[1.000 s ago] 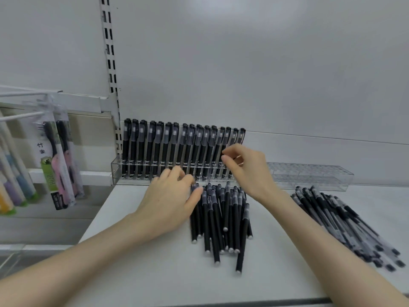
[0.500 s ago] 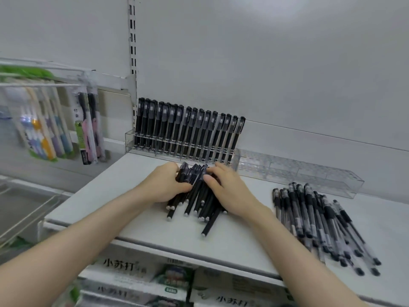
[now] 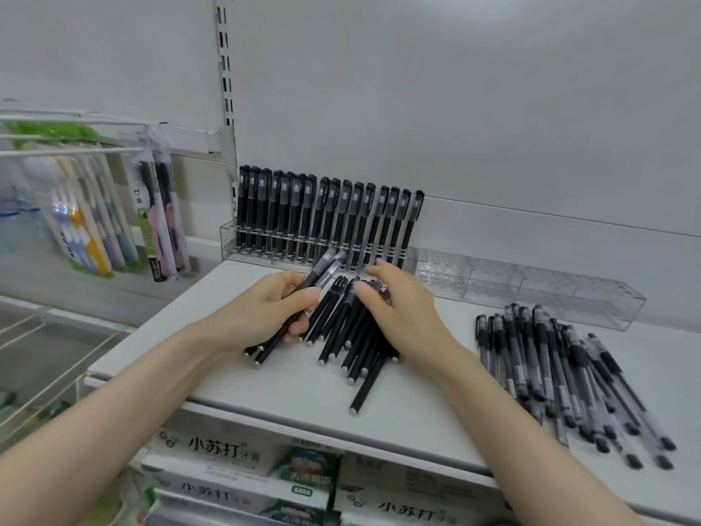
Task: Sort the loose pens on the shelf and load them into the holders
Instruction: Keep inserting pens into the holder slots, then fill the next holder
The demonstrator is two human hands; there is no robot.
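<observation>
Pens [image 3: 343, 328]: left hand [image 3: 261, 313] now grips few, lifted clear of rest; right hand [image 3: 406, 313] flat, fingers resting on rest. Bunch likely bound for holder [image 3: 227, 239].

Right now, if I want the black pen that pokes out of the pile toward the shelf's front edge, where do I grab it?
Pinch the black pen by its free lower barrel, coming from above at the front of the shelf. That end lies flat and clear of the pile, while its upper end is buried in it, beside the right hand.
</observation>
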